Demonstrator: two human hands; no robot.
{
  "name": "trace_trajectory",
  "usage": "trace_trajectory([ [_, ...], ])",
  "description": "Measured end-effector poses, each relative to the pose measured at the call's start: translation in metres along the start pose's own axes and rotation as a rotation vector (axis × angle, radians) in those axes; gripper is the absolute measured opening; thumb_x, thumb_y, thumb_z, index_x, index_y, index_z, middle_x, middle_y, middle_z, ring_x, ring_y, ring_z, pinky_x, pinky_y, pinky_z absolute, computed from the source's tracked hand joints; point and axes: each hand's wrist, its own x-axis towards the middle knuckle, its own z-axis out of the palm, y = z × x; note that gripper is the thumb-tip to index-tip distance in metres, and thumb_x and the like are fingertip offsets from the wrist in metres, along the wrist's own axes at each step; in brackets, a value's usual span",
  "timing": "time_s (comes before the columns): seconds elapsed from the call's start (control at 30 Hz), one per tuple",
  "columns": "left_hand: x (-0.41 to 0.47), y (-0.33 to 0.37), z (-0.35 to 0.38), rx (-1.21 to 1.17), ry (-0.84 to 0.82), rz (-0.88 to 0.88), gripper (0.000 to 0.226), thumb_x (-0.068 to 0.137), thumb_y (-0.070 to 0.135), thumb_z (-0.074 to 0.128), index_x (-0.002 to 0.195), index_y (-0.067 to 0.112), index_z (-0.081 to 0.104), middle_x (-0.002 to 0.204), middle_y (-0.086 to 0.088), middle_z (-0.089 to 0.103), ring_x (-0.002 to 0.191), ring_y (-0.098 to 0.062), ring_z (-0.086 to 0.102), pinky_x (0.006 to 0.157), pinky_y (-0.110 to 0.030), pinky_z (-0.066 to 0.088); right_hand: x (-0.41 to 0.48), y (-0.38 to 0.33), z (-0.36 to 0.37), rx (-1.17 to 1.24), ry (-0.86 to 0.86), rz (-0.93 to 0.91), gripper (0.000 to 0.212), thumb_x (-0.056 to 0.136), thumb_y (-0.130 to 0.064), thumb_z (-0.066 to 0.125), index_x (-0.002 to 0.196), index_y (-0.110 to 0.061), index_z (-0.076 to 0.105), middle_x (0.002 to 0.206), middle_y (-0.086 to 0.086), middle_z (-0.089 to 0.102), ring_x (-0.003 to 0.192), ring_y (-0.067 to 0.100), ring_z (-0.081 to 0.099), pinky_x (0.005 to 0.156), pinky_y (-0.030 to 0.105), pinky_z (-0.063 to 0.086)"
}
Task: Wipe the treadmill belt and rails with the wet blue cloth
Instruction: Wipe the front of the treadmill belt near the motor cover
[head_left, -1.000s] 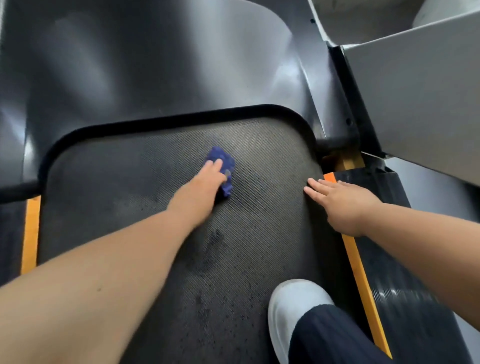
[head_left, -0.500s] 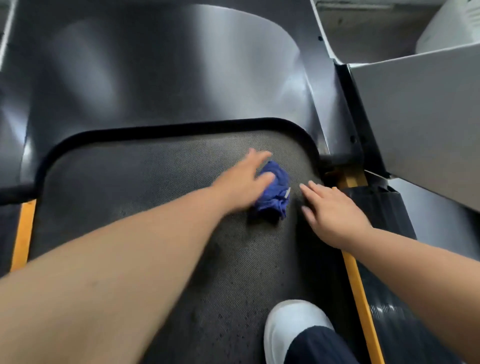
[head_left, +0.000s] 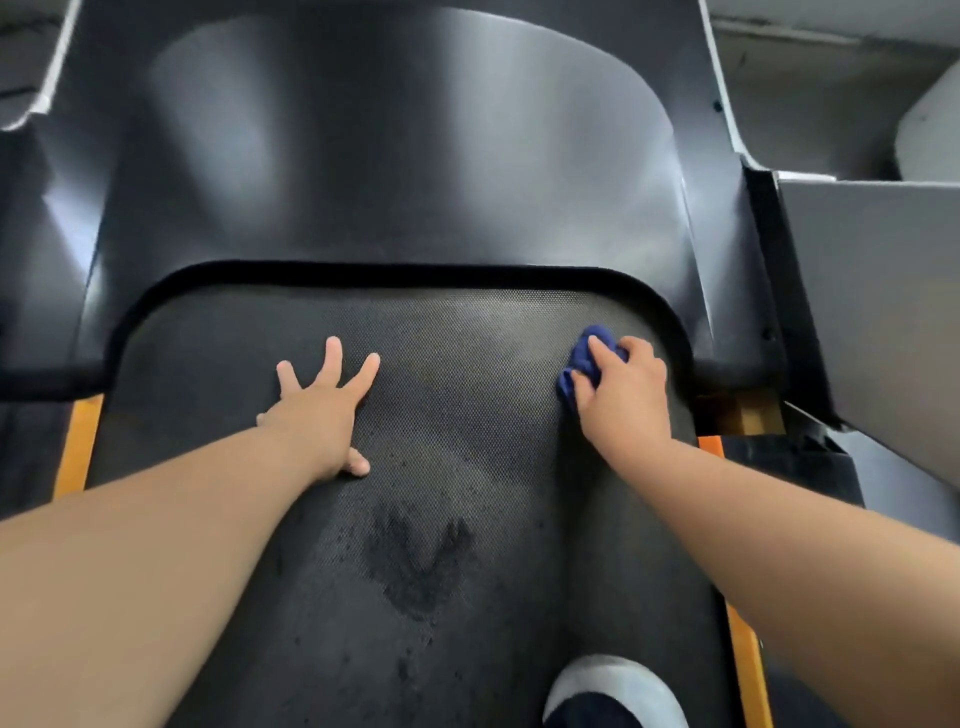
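Observation:
The dark textured treadmill belt (head_left: 447, 395) fills the middle of the view, with a wet dark patch (head_left: 415, 566) near its centre. My right hand (head_left: 623, 395) grips the crumpled blue cloth (head_left: 579, 364) and holds it down on the belt's far right corner, beside the black curved edge. My left hand (head_left: 322, 405) lies flat on the belt with its fingers spread and holds nothing. Orange side rails run along the left (head_left: 78, 441) and the right (head_left: 745, 660) of the belt.
The glossy black motor cover (head_left: 405, 156) rises beyond the belt. A grey upright panel (head_left: 878, 291) stands at the right. My foot in a white shoe (head_left: 613, 686) is on the belt at the bottom right.
The blue cloth has passed from my left hand to my right hand. My right hand moved onto the belt's right corner with it. My left hand drew back left and spread flat.

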Motion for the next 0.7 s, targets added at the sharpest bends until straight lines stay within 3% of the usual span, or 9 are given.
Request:
trace_trajectory([
  [0.1,0.002,-0.001,-0.001,-0.006,0.008,0.024,0.121,0.069,0.055,0.075,0.143,0.046,-0.019,0.151,0.007,-0.032,0.138,-0.052,-0.007,0.101,-0.063,0.035,0.011,-0.030,0.008,0.053,-0.021,0.182,0.019,0.086,-0.025,0.057,0.100,-0.013,0.052,0.130,0.013,0.036,0.111,0.033,0.036,0.091,0.033,0.034],
  [0.17,0.002,-0.001,0.002,-0.028,0.030,0.036,0.112,0.070,0.069,0.065,0.143,0.048,-0.018,0.152,0.009,-0.030,0.138,-0.050,-0.008,0.101,-0.063,0.035,0.014,-0.057,0.017,0.018,-0.063,0.167,0.022,0.084,-0.023,0.058,0.101,-0.012,0.049,0.132,0.013,0.032,0.110,0.032,0.034,0.090,0.033,0.034],
  [0.3,-0.003,0.001,0.006,0.015,0.079,-0.011,0.110,0.071,0.071,0.062,0.142,0.049,-0.020,0.152,0.009,-0.030,0.140,-0.047,-0.008,0.098,-0.063,0.038,0.026,-0.076,0.015,0.059,-0.132,-0.200,0.052,0.085,-0.017,0.057,0.134,-0.012,0.042,0.139,0.010,0.037,0.123,0.030,0.037,0.101,0.035,0.033],
  [0.37,-0.003,0.003,0.007,0.016,0.099,-0.025,0.110,0.071,0.069,0.063,0.142,0.049,-0.019,0.152,0.009,-0.030,0.140,-0.045,-0.008,0.097,-0.065,0.037,0.029,-0.059,0.008,-0.030,-0.089,-0.281,0.050,0.085,-0.019,0.058,0.132,-0.012,0.045,0.132,0.010,0.044,0.119,0.031,0.041,0.099,0.036,0.035],
  [0.5,-0.005,0.009,0.006,0.067,0.120,-0.071,0.112,0.070,0.069,0.065,0.142,0.049,-0.018,0.153,0.001,-0.029,0.140,-0.046,-0.011,0.103,-0.071,0.020,0.046,-0.026,-0.002,0.053,0.017,0.105,0.048,0.083,-0.022,0.059,0.129,-0.014,0.049,0.129,0.014,0.046,0.115,0.037,0.047,0.099,0.038,0.036],
  [0.57,-0.002,0.010,0.003,0.021,0.105,-0.089,0.116,0.068,0.066,0.069,0.141,0.052,-0.019,0.152,-0.005,-0.031,0.140,-0.047,-0.014,0.103,-0.070,0.021,0.048,-0.041,0.001,0.132,0.002,0.195,0.048,0.084,-0.023,0.060,0.130,-0.013,0.049,0.129,0.014,0.045,0.115,0.035,0.048,0.098,0.036,0.038],
  [0.63,0.002,0.009,0.000,-0.048,0.071,-0.090,0.120,0.066,0.062,0.075,0.139,0.054,-0.019,0.151,-0.007,-0.033,0.139,-0.049,-0.015,0.102,-0.069,0.025,0.044,-0.073,0.010,0.157,-0.070,0.090,0.045,0.085,-0.023,0.059,0.128,-0.013,0.050,0.128,0.012,0.044,0.113,0.031,0.049,0.095,0.034,0.039],
  [0.7,0.003,0.009,-0.001,-0.075,0.061,-0.090,0.121,0.064,0.059,0.077,0.139,0.055,-0.018,0.151,-0.007,-0.033,0.138,-0.049,-0.015,0.101,-0.069,0.026,0.043,-0.112,0.021,0.088,-0.193,-0.181,0.034,0.086,-0.023,0.058,0.119,-0.014,0.056,0.121,0.010,0.045,0.107,0.029,0.051,0.084,0.030,0.040],
])
